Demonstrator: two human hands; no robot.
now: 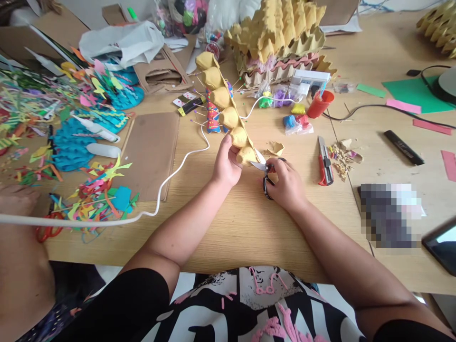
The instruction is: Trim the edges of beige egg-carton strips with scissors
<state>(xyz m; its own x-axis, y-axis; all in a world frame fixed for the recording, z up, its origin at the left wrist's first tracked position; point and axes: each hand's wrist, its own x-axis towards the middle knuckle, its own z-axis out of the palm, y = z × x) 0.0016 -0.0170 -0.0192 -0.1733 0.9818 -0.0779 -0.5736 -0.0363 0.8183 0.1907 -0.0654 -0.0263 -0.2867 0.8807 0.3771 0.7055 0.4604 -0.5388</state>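
Note:
A yellow strip of egg carton [221, 98] with several cups slants up and away from me over the table. My left hand [227, 164] grips its near end, thumb against the cups. In my right hand [285, 183] are black-handled scissors [266, 181], their blades parted around the edge of the nearest cup. A torn yellow carton scrap [276, 148] lies just beyond the scissors. Behind the strip, partly hidden by it, stands a red and blue piece [213, 114] stuck with pins.
Stacked egg trays [278, 38] stand at the back. To the right are a red cutter [325, 161], a red cup [320, 103] and a black marker [403, 148]. A white cable [171, 175], cardboard [149, 156] and paper scraps lie left, near another person's arm [21, 266].

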